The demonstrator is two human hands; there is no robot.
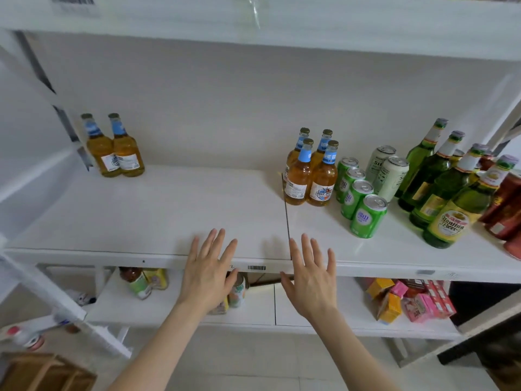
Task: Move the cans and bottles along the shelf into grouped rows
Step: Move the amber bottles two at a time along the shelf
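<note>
Left hand (208, 269) up, fingers fanned wide and holding nothing, and the right hand (311, 277) just beside it was the same, palm down, spread, empty. Both hovered at the front lip of the shelf (141, 215). Whether the fingertips actually rested on the board, I could not tell from where I stood.

The line-up explained that pause. Far left at the back stood two amber bottles (115, 148), touching each other. Well apart from them, across a long bare stretch of board, four more amber bottles (310, 173) with the same blue neck labels made a tight two-by-two block. One brand split in two, so I'd say that was the job in hand: bring those lots together.

Further right things already looked sorted. The green cans (358, 198) ran in a file from back to front, two white cans (387, 173) sat behind and beside them, the green bottles (439, 187) made a row of their own, and the red cans (504, 204) were half cut off at the edge.

As for pose, both forearms came up from below, roughly parallel, wrists straight. The hands sat on either side of the dark seam in the board, near the four-bottle block and well short of the far pair. It read as readiness to reach, not as a grip.
</note>
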